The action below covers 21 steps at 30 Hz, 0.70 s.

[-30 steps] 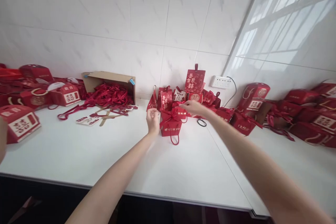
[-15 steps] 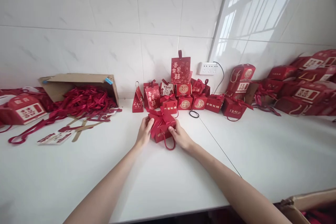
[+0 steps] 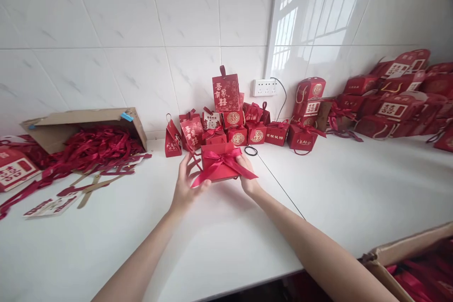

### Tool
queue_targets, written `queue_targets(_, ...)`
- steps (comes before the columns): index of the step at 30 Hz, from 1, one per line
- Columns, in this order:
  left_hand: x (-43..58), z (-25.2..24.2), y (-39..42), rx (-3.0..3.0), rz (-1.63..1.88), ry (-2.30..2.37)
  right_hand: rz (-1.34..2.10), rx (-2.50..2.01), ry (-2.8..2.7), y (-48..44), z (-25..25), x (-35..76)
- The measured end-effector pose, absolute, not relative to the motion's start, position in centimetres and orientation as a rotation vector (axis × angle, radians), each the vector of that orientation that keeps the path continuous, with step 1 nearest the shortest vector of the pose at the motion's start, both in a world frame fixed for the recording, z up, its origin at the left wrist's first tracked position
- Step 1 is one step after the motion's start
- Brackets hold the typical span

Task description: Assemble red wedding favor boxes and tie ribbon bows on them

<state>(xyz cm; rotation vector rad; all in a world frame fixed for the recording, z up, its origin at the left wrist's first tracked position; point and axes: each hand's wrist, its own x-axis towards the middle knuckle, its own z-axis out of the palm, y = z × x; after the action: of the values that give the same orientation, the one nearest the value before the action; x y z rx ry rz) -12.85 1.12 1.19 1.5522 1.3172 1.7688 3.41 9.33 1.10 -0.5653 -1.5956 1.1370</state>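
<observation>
A small red gift box (image 3: 216,166) tied with a red ribbon bow is lifted just above the white counter (image 3: 219,240), tilted so its top faces me. My left hand (image 3: 185,184) grips its left side, fingers curled around the edge. My right hand (image 3: 247,175) holds the right side, partly hidden behind a ribbon tail. Behind the box stands a cluster of similar red gift boxes (image 3: 233,122) against the tiled wall.
A tipped cardboard box (image 3: 85,120) spills loose red ribbons (image 3: 88,148) at left. A black ring (image 3: 250,150) lies near the cluster. More red boxes (image 3: 389,104) line the right wall below a socket (image 3: 264,87). An open carton (image 3: 406,259) sits at lower right.
Both hands went from fiddling at the bow to gripping the box's sides, then lifted and tilted it toward me. The camera view shifted right and down.
</observation>
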Motion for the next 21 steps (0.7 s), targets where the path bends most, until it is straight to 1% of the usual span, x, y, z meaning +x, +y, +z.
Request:
queue_targets(2, -13.1, 1.2, 1.2, 1.594, 1.656, 1.318, 1.014, -0.506, -1.611, 9.2, 1.1, 3.5)
queue_targets(4, -13.4, 0.8, 1.4, 1.553, 1.519, 1.384, 0.98, -0.52, -1.695, 9.3, 0.9, 3.5)
queue_targets(6, -13.5, 0.4, 1.6, 1.479, 1.475, 1.425, 1.078, -0.57, -1.737, 9.6, 0.7, 3.6)
queue_targets(10, -13.3, 0.1, 1.7, 1.448, 1.481, 1.432, 1.349, -0.608, -1.62, 9.9, 0.9, 3.6)
queue_targets(13, -14.0, 1.0, 1.7, 1.537, 1.404, 1.403, 1.469, -0.682, -1.502, 9.9, 1.1, 3.5)
queue_targets(16, -16.3, 2.4, 1.7, 1.478, 1.364, 1.468, 1.547, -0.719, -1.436, 10.0, 1.0, 3.4)
queue_targets(18, -18.0, 3.3, 1.6, 1.399, 1.402, 1.528, 1.537, -0.702, -1.426, 10.2, 0.9, 3.4)
queue_targets(19, -18.8, 3.7, 1.4, 1.337, 1.496, 1.539, 1.517, -0.683, -1.427, 10.3, 0.8, 3.4)
queue_targets(21, -19.6, 4.2, 1.2, 1.152, 1.822, 1.515, 1.478, -0.645, -1.437, 10.4, 0.6, 3.3)
